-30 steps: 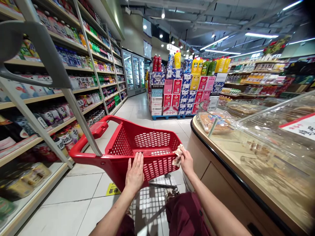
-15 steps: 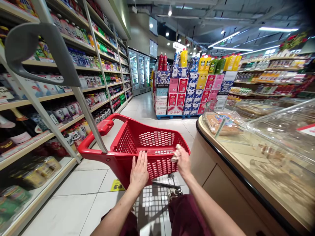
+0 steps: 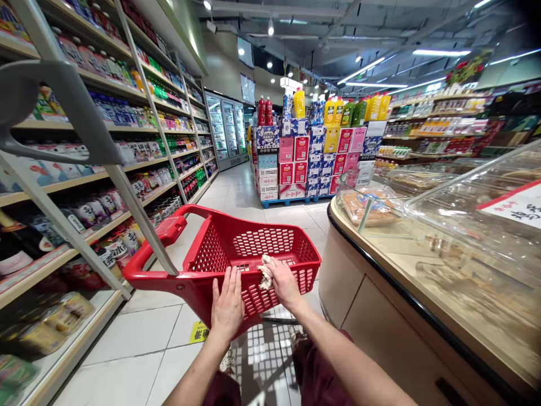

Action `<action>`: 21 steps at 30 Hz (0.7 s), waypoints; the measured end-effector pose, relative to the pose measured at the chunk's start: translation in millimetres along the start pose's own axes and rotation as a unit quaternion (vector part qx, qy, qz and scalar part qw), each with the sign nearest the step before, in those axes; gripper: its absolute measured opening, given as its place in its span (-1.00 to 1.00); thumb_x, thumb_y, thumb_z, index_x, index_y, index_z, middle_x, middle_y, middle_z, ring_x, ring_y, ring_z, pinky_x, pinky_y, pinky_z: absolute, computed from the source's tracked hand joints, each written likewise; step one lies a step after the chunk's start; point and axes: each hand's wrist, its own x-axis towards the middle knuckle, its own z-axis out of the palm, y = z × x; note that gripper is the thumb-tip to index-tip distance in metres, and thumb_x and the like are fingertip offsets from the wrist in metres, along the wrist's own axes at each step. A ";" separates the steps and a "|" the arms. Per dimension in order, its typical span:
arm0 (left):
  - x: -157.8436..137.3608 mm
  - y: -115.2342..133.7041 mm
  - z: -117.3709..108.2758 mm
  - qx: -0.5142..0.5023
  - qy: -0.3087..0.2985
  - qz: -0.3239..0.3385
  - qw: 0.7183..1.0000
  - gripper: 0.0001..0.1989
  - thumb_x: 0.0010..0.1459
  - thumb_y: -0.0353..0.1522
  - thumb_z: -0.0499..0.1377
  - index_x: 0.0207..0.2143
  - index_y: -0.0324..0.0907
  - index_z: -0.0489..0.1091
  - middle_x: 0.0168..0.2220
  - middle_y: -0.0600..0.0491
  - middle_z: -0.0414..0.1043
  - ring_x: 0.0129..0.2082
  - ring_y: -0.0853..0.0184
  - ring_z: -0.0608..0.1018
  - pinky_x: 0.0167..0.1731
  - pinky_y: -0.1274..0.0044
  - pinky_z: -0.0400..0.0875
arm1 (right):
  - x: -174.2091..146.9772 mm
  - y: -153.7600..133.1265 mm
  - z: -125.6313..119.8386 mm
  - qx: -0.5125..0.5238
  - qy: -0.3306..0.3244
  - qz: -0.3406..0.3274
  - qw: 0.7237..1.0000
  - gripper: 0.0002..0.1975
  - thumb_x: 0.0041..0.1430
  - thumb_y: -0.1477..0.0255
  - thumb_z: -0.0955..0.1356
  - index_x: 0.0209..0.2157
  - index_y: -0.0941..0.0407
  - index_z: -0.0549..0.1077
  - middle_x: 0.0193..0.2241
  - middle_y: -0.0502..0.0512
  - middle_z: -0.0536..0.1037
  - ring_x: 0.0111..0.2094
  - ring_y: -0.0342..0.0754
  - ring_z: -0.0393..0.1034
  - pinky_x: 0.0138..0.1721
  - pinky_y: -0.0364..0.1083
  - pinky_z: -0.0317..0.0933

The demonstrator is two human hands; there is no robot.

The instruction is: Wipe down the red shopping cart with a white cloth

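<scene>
A red plastic shopping cart (image 3: pixel 264 239) stands sideways before me, and no goods show in its basket. My left hand (image 3: pixel 228 304) lies flat against the near side, its stretched fingers reaching the top rim. Crumpled whitish cloth (image 3: pixel 266 273) sticks out of my right hand (image 3: pixel 284 282), whose fingers are closed round it. That hand presses the cloth on the near rim, a little right of my left hand. A grey metal post (image 3: pixel 141 220) with a dark grey loop handle (image 3: pixel 63 113) rises from the cart's handle end.
Drink shelves (image 3: pixel 139 121) line the left. To the right runs a display counter (image 3: pixel 367 287) with clear covers and packed food. Stacked drink cartons (image 3: pixel 293 163) stand ahead, with glass-door fridges (image 3: pixel 228 129) behind. A yellow floor sticker (image 3: pixel 198 332) lies under the cart.
My right hand has slid the cloth leftward along the near rim, from the far right corner towards my left hand. My left hand stays on the cart's side. The view has shifted slightly.
</scene>
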 end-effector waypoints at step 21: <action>-2.7 4.7 4.0 -0.007 -0.003 -0.023 1.000 -0.37 -0.02 -0.42 -0.05 0.16 -0.35 -0.01 0.19 -0.10 0.02 0.24 0.26 -0.10 0.20 0.26 -0.32 | 1.9 43.3 -33.4 -0.034 0.026 0.096 0.994 -0.59 0.07 0.61 0.10 -0.14 0.13 0.43 -0.02 0.19 0.36 0.01 0.08 0.20 -0.01 0.11 0.13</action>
